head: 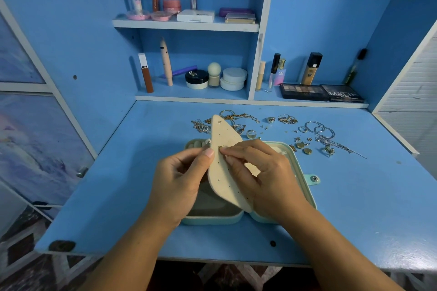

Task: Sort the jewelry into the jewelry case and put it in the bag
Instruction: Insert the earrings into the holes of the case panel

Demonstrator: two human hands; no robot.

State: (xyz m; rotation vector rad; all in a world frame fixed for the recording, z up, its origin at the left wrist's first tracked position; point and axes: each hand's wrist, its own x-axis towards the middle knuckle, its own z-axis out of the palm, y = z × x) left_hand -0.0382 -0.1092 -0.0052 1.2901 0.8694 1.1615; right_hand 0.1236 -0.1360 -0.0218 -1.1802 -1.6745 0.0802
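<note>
The person stands at a blue desk (123, 196) with both hands raised over an open mint-green jewelry case (212, 220). Between the hands is the case's cream, hole-punched felt panel (224, 172), lifted on edge. Its long axis runs from near the person away toward the shelves, the rounded far tip tilted up and a little left, and the near end down at the case's middle.

The left hand (182, 179) pinches the panel's left edge, thumb on the front and fingers curled behind. The right hand (257, 172) grips a tiny gold earring (222, 147) with its fingertips, right against the panel's face. The piece is too small to make out further. Another small stud (220, 122) sits near the panel's far tip.

The case lies flat on the desk. Pale ring rolls (196, 143) show in its far left corner, and a shadowed grey hollow below them. The right half is mostly hidden by the right hand. A mint snap tab (313, 179) sticks out on the right.

Beyond the case, loose jewelry (314, 130) is scattered on the desk: gold chains, rings, silver hoops and small pendants. Cosmetics (196, 78) line the shelves (184, 25) behind.
</note>
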